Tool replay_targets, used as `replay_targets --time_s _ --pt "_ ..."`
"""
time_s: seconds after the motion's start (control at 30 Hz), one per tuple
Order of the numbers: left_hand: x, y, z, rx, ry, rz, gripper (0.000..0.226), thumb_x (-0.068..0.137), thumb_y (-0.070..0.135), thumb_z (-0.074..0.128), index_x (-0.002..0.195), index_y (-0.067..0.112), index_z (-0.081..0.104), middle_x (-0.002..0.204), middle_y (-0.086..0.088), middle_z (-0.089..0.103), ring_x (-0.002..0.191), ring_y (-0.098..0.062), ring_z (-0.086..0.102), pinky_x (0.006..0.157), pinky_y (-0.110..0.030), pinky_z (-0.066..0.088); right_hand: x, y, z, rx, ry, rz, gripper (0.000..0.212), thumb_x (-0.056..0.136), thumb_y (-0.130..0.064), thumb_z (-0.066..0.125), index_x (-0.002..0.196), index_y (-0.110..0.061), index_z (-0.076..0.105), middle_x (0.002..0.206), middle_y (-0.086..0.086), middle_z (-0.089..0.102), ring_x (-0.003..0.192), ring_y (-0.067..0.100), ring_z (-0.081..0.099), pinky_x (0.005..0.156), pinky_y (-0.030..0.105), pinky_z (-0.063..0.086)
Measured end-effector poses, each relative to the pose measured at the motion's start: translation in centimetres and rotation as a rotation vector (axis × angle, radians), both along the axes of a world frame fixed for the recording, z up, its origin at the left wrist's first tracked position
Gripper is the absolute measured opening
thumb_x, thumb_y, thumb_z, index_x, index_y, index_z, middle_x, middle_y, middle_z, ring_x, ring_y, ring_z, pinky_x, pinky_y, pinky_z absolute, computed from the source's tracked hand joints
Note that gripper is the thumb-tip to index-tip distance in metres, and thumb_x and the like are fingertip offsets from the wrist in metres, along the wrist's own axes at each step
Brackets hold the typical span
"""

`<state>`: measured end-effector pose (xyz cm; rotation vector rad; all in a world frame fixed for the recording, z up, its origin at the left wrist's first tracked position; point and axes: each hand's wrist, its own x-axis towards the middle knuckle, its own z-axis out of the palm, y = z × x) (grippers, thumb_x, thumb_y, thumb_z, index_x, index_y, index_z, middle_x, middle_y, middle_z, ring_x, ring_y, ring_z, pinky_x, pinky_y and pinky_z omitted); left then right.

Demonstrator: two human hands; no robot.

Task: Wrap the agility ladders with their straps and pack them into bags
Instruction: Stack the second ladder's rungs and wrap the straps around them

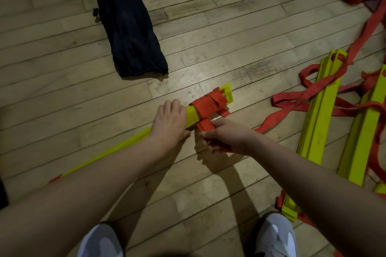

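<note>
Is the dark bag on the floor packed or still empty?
Cannot tell: the dark bag lies apart from the hands; its contents are hidden.

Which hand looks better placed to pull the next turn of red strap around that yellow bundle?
Probably the right hand: it already pinches the red strap just below the wrapped part. The left hand grips the yellow ladder bundle, steadying it.
</note>
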<state>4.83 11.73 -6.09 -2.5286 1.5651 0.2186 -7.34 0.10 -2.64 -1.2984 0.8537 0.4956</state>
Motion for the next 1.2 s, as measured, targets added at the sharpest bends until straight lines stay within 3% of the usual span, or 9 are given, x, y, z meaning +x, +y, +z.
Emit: replay_targets --time_s 0.17,0.33,0.43,0.6,0.7,0.9,1.07,1.13,1.2 --pt "-2.3 2.8 -0.5 -0.081 0.087 -0.054 0.064 0.084 0.038 0.063 0.133 0.001 0.046 0.129 -0.025 0.047 0.110 -0.040 0.053 0.092 -0.044 0.045 -1.2 0.2 -0.7 -0.009 0.043 -0.076 0.006 0.096 -0.007 0.051 0.092 -0.009 0.056 0.070 0.004 0.059 0.052 0.011 0.053 0.050 0.024 0.043" --pt "-2.6 2.1 -0.2 -0.006 0.150 0.043 0.050 0.089 0.020 0.056 0.132 0.012 0.031 0.123 -0.008 0.045 0.108 -0.028 0.048 0.079 -0.035 0.041 -1.9 0.4 -1.2 0.030 0.073 -0.071 0.008 0.095 -0.010 0.051 0.101 -0.008 0.056 0.073 0.003 0.063 0.060 0.014 0.058 0.062 0.031 0.047" --pt "-2.0 1.2 0.5 0.042 0.217 0.122 0.043 0.086 0.018 0.061 0.122 0.013 0.037 0.119 -0.006 0.046 0.108 -0.025 0.048 0.074 -0.034 0.041 -1.9 0.4 -0.9 0.032 0.100 0.006 0.010 0.097 -0.010 0.049 0.099 -0.006 0.057 0.073 0.004 0.066 0.064 0.015 0.061 0.070 0.035 0.052" --pt "0.5 -0.3 1.3 0.060 0.104 0.134 0.048 0.086 0.014 0.061 0.127 0.012 0.035 0.119 -0.009 0.046 0.106 -0.027 0.048 0.070 -0.035 0.041 -1.3 -0.8 0.3 0.004 0.110 0.180 0.016 0.100 -0.014 0.047 0.092 -0.011 0.061 0.076 0.003 0.069 0.072 0.016 0.064 0.082 0.041 0.049" --pt "2.5 -1.2 1.4 0.068 0.042 0.124 0.053 0.082 0.013 0.063 0.127 0.013 0.033 0.120 -0.010 0.046 0.108 -0.028 0.048 0.073 -0.036 0.044 -0.9 -1.5 0.4 -0.002 0.107 0.224 0.007 0.097 -0.015 0.053 0.093 -0.014 0.058 0.077 0.002 0.069 0.072 0.016 0.064 0.081 0.041 0.048" --pt "3.0 -0.7 0.3 0.057 -0.057 -0.017 0.058 0.087 0.026 0.061 0.133 0.015 0.029 0.131 -0.013 0.038 0.117 -0.030 0.042 0.091 -0.041 0.043 -0.6 -0.7 -0.3 0.109 0.051 0.042 0.005 0.096 -0.011 0.055 0.097 -0.009 0.059 0.076 0.004 0.068 0.067 0.015 0.062 0.074 0.037 0.052" --pt "0.7 1.8 -0.2 0.043 0.010 -0.054 0.041 0.096 0.047 0.039 0.119 0.013 0.045 0.139 -0.024 0.033 0.129 -0.041 0.033 0.110 -0.060 0.017 -0.3 0.1 -0.5 0.275 0.108 -0.112 0.032 0.102 -0.036 0.040 0.096 -0.011 0.059 0.075 0.003 0.066 0.064 0.013 0.060 0.069 0.032 0.051" --pt "0.5 2.7 -0.3 -0.023 0.021 -0.111 0.031 0.093 0.035 0.048 0.106 0.008 0.052 0.128 -0.025 0.045 0.119 -0.042 0.045 0.105 -0.058 0.029 -0.4 0.2 -0.7 0.319 0.129 -0.125 0.036 0.102 -0.039 0.034 0.098 -0.011 0.058 0.078 0.003 0.066 0.068 0.014 0.061 0.071 0.033 0.051" --pt "1.4 2.5 0.3 -0.114 0.112 -0.069 0.025 0.087 0.021 0.060 0.103 0.003 0.051 0.114 -0.021 0.049 0.100 -0.039 0.053 0.083 -0.047 0.045 -0.7 0.4 -0.9 0.330 0.144 -0.132 0.032 0.102 -0.034 0.034 0.100 -0.011 0.057 0.081 0.004 0.067 0.071 0.015 0.061 0.072 0.033 0.050"
